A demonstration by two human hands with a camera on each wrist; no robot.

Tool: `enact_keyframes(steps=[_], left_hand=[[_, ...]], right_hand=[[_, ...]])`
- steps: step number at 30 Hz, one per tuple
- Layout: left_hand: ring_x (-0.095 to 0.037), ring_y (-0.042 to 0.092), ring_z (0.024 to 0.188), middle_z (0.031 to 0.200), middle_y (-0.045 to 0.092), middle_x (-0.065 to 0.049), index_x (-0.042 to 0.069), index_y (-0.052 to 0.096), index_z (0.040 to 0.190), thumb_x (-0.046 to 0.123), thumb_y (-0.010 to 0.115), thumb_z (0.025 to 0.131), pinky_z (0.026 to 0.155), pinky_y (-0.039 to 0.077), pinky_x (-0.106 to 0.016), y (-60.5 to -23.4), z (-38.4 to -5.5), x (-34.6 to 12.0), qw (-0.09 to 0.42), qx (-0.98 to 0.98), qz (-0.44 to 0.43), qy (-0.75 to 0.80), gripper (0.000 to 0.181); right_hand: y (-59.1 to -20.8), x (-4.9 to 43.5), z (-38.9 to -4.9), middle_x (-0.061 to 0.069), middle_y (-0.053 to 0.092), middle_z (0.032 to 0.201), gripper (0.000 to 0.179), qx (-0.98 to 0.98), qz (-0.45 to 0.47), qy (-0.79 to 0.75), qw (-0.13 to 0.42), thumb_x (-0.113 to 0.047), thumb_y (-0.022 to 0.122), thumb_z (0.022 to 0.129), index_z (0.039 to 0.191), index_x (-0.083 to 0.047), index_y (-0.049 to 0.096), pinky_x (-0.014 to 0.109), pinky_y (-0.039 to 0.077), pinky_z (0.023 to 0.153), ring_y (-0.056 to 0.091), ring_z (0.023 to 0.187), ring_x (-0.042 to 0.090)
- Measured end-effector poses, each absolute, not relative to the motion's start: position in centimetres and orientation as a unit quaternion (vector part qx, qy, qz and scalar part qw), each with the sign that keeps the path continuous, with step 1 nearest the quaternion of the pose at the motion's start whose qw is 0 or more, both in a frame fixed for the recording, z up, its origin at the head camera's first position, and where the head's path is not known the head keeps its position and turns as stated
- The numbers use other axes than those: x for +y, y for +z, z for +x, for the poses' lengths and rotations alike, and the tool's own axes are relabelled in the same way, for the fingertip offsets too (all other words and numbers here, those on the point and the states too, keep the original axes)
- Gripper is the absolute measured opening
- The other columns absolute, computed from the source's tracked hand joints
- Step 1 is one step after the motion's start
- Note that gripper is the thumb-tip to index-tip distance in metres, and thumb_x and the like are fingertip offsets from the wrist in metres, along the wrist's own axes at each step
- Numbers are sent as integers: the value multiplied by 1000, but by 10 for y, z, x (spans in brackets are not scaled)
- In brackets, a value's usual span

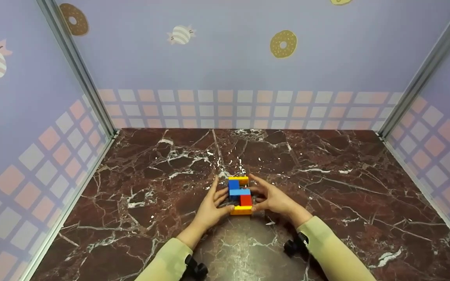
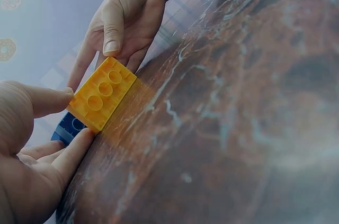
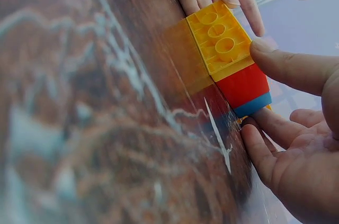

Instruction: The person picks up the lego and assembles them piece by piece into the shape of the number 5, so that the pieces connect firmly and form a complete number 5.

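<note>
A small build of joined toy bricks lies on its side on the tabletop between both hands. Its near end is a yellow brick (image 1: 241, 211), whose hollow underside with round tubes faces the wrist cameras. Behind it come a red brick (image 1: 245, 200) at right, a light blue brick (image 1: 240, 192), a dark blue brick (image 1: 234, 184) at left and another yellow brick (image 1: 238, 180) at the far end. My left hand (image 1: 208, 210) holds the left side, thumb at the near yellow brick's corner. My right hand (image 1: 279, 200) holds the right side, thumb at the opposite corner.
The dark red marble tabletop (image 1: 162, 187) has white veins and a glossy sheen. Purple patterned panels stand behind it, the back panel (image 1: 229, 70) among them, joined by metal corner posts. Black wrist cameras sit at both sleeves, one beside the right sleeve (image 1: 326, 246).
</note>
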State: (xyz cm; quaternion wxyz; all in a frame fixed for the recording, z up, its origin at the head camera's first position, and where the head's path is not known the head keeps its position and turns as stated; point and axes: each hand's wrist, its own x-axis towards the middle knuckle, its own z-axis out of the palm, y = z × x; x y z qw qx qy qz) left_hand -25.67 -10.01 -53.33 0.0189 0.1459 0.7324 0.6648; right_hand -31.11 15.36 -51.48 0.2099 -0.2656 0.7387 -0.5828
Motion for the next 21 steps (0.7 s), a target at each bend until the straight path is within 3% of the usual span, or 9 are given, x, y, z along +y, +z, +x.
enact_keyframes(steps=[7,13,21], left_hand=[[-57,46,138,150,41,-43,-1,2,164,0,75,91,114,44,-55,-533,-258,-99,14,736,143,662,103],[-56,45,139,152,40,-41,1,2,164,2,70,95,106,53,-51,-532,-259,-99,25,723,120,679,96],[-55,45,140,154,39,-39,5,2,165,2,64,99,96,61,-46,-529,-263,-101,27,701,106,705,91]], right_hand=[[-513,155,-314,34,41,156,105,744,-263,-576,212,9,77,81,164,-2,14,57,41,117,46,141,51],[-511,158,-317,33,42,156,99,736,-263,-585,215,6,78,83,162,1,18,55,42,117,45,143,49],[-508,163,-320,33,44,154,91,730,-258,-598,208,2,76,87,160,3,23,44,56,104,47,140,51]])
